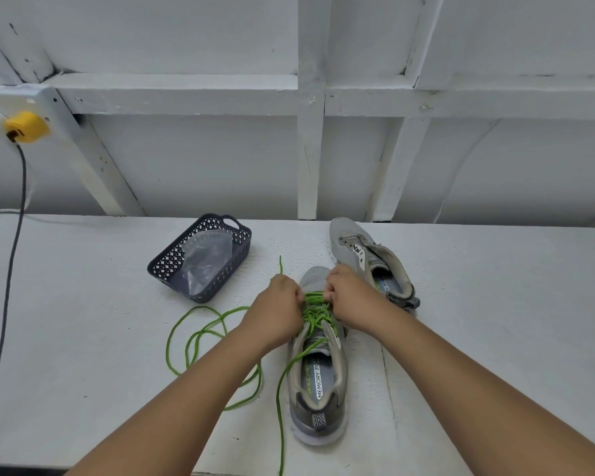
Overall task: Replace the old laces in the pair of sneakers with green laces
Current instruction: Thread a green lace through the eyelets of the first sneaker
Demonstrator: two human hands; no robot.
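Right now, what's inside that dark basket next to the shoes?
Inside the dark basket lies a crumpled clear plastic bag. A faint green streak shows through it, perhaps lace, but I cannot tell. Anything beneath the bag is hidden.

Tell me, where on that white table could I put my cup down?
Bare table lies right of the second sneaker, and between the grey cable and the basket. It is crowded where both hands work on the near sneaker, with green lace looped to its left.
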